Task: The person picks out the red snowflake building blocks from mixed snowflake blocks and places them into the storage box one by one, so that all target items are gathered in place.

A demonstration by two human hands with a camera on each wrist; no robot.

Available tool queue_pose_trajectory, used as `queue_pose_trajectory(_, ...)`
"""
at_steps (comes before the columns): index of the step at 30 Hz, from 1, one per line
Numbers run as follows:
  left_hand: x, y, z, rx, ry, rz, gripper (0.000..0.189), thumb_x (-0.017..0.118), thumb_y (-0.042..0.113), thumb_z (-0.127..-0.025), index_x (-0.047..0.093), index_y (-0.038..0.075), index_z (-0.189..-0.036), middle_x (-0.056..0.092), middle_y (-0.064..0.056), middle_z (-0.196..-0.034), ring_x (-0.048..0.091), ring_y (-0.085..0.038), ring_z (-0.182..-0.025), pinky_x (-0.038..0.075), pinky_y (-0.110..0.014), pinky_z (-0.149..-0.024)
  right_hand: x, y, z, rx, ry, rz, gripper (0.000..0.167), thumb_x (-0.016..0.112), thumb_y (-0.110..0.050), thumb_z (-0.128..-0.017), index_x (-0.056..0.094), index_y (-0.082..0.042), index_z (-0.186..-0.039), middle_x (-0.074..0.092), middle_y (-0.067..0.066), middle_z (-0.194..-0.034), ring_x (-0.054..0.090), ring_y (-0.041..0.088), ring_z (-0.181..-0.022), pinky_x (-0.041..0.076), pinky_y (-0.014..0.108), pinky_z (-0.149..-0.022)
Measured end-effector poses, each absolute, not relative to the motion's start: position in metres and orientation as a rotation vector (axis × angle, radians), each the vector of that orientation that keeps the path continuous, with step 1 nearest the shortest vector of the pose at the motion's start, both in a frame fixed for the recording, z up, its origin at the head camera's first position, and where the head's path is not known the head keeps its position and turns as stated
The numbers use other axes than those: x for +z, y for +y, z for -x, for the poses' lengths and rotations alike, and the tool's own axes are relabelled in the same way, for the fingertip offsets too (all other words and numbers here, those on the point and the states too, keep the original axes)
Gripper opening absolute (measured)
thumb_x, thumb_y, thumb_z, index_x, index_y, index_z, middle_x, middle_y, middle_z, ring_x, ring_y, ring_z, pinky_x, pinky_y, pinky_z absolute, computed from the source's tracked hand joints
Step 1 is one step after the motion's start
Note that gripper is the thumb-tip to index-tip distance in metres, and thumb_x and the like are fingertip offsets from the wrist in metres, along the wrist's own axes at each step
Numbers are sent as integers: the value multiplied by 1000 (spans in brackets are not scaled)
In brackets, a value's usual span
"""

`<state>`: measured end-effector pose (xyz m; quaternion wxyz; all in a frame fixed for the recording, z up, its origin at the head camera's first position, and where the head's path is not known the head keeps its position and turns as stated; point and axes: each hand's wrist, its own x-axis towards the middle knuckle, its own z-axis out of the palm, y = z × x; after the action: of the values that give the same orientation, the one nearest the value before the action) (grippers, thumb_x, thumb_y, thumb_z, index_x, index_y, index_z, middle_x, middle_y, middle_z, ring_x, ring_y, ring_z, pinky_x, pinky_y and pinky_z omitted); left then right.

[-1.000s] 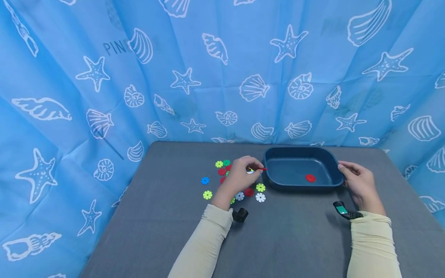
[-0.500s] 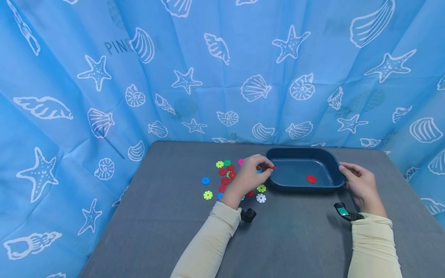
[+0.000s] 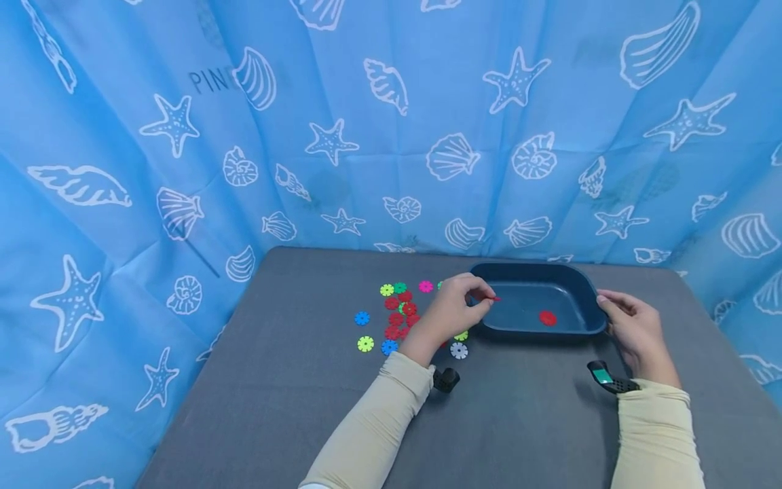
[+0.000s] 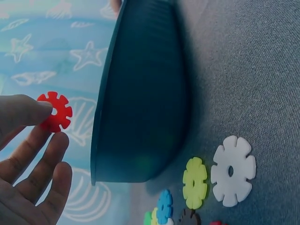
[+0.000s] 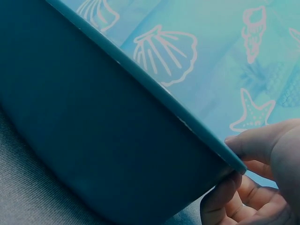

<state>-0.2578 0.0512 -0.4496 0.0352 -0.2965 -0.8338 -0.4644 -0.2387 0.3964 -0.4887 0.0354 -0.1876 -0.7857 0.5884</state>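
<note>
Between thumb and fingers my left hand [image 3: 452, 305] pinches a red notched disc [image 4: 56, 111], a flat round piece with a small centre hole. In the head view that hand hangs at the left end of a dark blue rectangular pan [image 3: 531, 333], the disc just over its rim. Another red notched disc [image 3: 548, 318] lies flat on the pan's floor, right of the middle. My right hand [image 3: 635, 329] grips the pan's right end, thumb at the rim and fingers beneath it, as the right wrist view shows.
Left of the pan, several notched discs in red, yellow, blue, green, pink and white lie scattered, such as a blue disc [image 3: 362, 318] and a white disc [image 4: 233, 171]; my left arm hides some. A grey cloth covers the table [image 3: 275, 407]. Behind hangs a blue shell-print curtain [image 3: 366, 170].
My left hand has moved right with the red disc, from beside the pan's left end to over its rim. The right hand keeps its grip on the pan.
</note>
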Motion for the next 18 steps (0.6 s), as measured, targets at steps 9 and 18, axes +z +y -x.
queue_pose_trajectory(9, -452, 58, 258, -1429, -2546, 953, 8, 76, 16, -99, 75, 15, -107, 70, 6, -106, 64, -4, -97, 62, -32, -89, -489, 393, 236, 1723, -2465, 604, 54, 55, -42, -110, 55, -12, -154, 53, -25, -108, 56, 2, -98, 54, 19, -72)
queue_pose_trajectory(18, -453, 63, 262, -1460, -2536, 981, 11, 75, 13, -100, 75, 9, -110, 69, 1, -107, 65, -8, -99, 62, -35, -93, -486, 392, 238, 1731, -2453, 607, 51, 56, -40, -110, 57, -11, -152, 56, -22, -108, 57, 2, -95, 55, 18, -70)
